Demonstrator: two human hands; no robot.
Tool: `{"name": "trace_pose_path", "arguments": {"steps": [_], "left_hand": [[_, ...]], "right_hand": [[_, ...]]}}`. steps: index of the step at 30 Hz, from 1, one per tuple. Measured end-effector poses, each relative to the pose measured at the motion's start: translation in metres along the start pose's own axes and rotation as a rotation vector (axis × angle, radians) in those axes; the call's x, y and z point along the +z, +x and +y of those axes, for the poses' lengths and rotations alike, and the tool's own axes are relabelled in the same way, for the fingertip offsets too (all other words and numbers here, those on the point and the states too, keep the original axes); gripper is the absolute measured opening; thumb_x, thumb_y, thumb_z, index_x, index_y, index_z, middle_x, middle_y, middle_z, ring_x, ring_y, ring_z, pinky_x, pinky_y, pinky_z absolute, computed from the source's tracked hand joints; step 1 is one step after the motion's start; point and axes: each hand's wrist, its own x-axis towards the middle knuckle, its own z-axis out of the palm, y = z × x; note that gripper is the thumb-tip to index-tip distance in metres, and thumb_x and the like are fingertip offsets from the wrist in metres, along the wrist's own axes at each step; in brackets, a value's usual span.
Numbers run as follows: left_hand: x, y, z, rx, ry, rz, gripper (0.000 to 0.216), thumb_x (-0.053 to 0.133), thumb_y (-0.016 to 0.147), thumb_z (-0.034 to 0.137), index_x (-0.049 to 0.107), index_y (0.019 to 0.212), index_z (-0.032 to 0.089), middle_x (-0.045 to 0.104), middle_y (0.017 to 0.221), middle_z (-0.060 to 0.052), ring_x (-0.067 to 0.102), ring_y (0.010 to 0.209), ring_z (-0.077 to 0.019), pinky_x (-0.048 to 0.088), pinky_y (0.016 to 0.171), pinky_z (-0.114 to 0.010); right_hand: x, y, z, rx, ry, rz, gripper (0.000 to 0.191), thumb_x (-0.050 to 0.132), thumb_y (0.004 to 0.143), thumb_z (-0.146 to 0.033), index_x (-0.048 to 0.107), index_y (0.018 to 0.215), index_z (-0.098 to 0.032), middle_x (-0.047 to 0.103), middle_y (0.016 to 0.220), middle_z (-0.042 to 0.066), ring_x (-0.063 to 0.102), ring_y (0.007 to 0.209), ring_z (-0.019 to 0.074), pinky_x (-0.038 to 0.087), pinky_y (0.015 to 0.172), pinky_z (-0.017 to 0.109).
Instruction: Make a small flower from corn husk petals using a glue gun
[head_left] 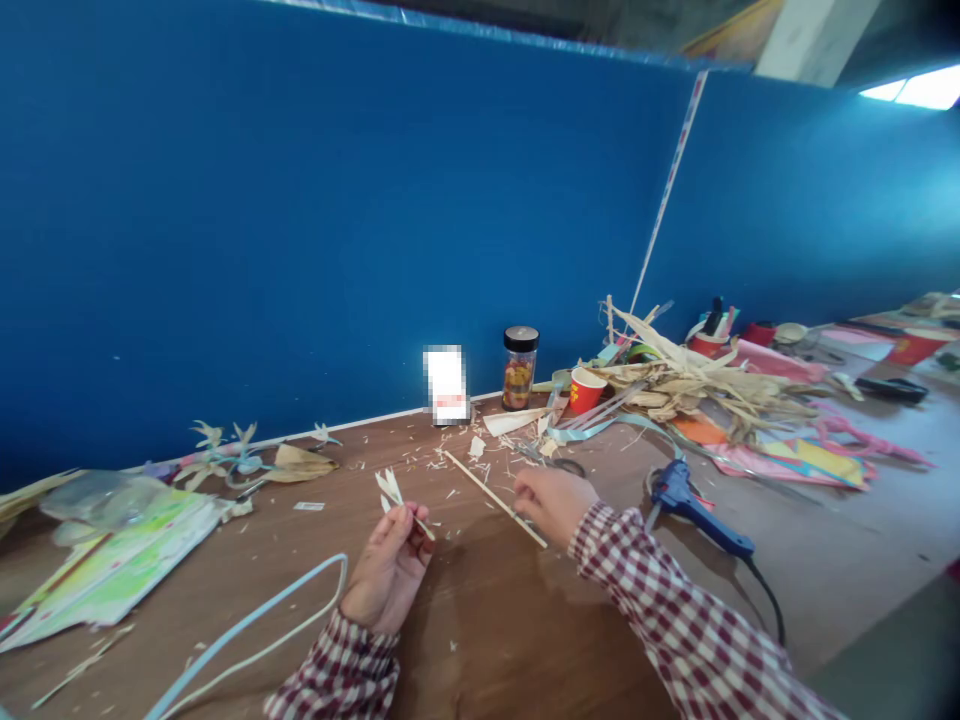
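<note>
My left hand (391, 565), at lower centre, pinches a small flower shape of pale husk strips (390, 490) between thumb and fingers, its pointed tips facing up. A short thin stem pokes out past the fingertips. To the right, my right hand (553, 505) hovers over the table with its fingers curled in; whatever they may hold is hidden. Just beside it a thin wooden stick (495, 498) lies slanted on the brown tabletop. Dark-handled scissors (570, 467) lie right behind this hand, partly covered by it.
A blue glue gun (697, 508) with a black cord lies right of my right arm. Behind are a lidded jar (520, 370), a red paper cup (586, 391) and heaped dry husks (690, 375). Finished-looking husk flowers (240, 450) and a green sheet (142, 560) lie left.
</note>
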Motion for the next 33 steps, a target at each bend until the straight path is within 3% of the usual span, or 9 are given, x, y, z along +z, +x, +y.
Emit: {"name": "trace_pose_path", "arguments": {"steps": [5,9,13,19,24,27,33], "left_hand": [[0.000,-0.001,-0.001,-0.002,-0.003,-0.013,0.009,0.067,0.066,0.017,0.062,0.073,0.016,0.064,0.073,0.000,0.059,0.063,-0.0095,0.050,0.057,-0.020],[-0.002,0.000,-0.002,-0.005,-0.022,-0.006,0.006,0.064,0.069,0.015,0.062,0.075,0.016,0.064,0.073,0.000,0.059,0.063,-0.0096,0.051,0.056,-0.020],[-0.002,0.000,-0.002,-0.011,-0.042,0.029,0.007,0.061,0.072,0.012,0.062,0.077,0.017,0.064,0.078,-0.001,0.060,0.067,-0.0096,0.051,0.057,-0.020],[0.002,-0.003,-0.002,0.025,0.028,0.050,0.009,0.056,0.076,0.011,0.063,0.077,0.016,0.059,0.108,-0.007,0.059,0.071,-0.0100,0.052,0.056,-0.019],[0.004,-0.005,-0.002,0.026,0.027,0.005,0.006,0.057,0.074,0.012,0.062,0.073,0.015,0.053,0.119,-0.008,0.060,0.069,-0.0099,0.053,0.055,-0.021],[0.003,-0.004,-0.003,0.033,0.031,0.005,0.007,0.056,0.075,0.011,0.062,0.074,0.015,0.055,0.117,-0.008,0.059,0.065,-0.0084,0.053,0.054,-0.020],[-0.002,0.000,-0.006,0.015,0.078,0.129,0.016,0.050,0.078,0.007,0.063,0.085,0.014,0.062,0.101,-0.010,0.060,0.065,-0.0089,0.053,0.053,-0.018]], "right_hand": [[0.012,0.000,-0.009,0.073,-0.103,-0.068,0.015,0.066,0.063,-0.030,0.063,0.076,-0.022,0.065,0.078,0.006,0.058,0.074,0.0226,0.038,0.060,0.030],[0.017,0.003,-0.010,0.089,-0.093,-0.070,0.005,0.064,0.065,-0.024,0.064,0.068,-0.020,0.065,0.073,0.008,0.059,0.071,0.0243,0.037,0.058,0.031],[0.019,0.002,-0.008,0.048,-0.041,-0.064,0.008,0.056,0.071,-0.023,0.063,0.069,-0.020,0.065,0.070,0.006,0.059,0.068,0.0192,0.037,0.057,0.027],[0.031,-0.009,-0.011,-0.135,0.337,-0.084,0.012,0.051,0.074,-0.024,0.062,0.074,-0.018,0.062,0.063,0.001,0.054,0.057,0.0118,0.036,0.051,0.020],[0.044,-0.016,-0.020,-0.148,0.490,-0.159,0.011,0.051,0.073,-0.022,0.060,0.076,-0.016,0.059,0.062,0.000,0.051,0.054,0.0095,0.035,0.049,0.018],[0.046,-0.016,-0.022,-0.136,0.454,-0.162,0.011,0.051,0.073,-0.023,0.058,0.076,-0.016,0.059,0.063,-0.001,0.051,0.054,0.0089,0.034,0.050,0.017],[0.049,-0.009,-0.012,-0.092,0.175,-0.002,0.005,0.053,0.070,-0.022,0.056,0.069,-0.018,0.060,0.061,-0.002,0.050,0.057,0.0103,0.031,0.052,0.019]]}}
